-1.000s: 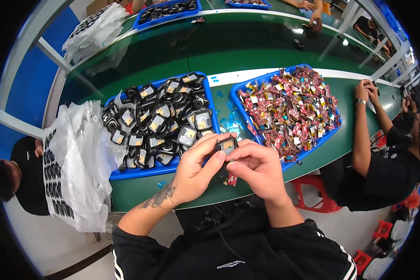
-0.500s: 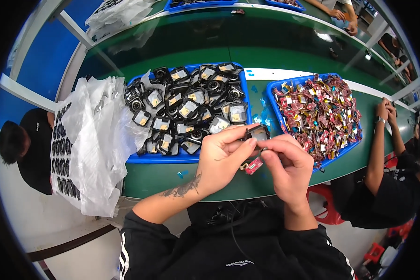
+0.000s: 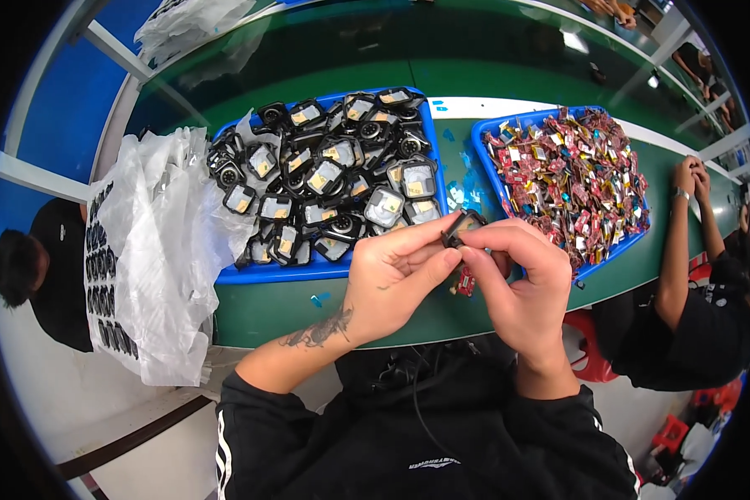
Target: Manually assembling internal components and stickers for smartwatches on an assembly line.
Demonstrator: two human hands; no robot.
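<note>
Black casing (image 3: 467, 223): held up just right of frame centre
Left hand (image 3: 396, 279): gripped on casing, likely for steadying
Right hand (image 3: 525, 271): pinched at its lower edge, maybe for control
Red board (image 3: 467, 282): seen below

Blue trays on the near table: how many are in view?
2: the left tray, heaped with black cases, and the right tray, heaped with red parts. Neither is fully hidden.
</note>
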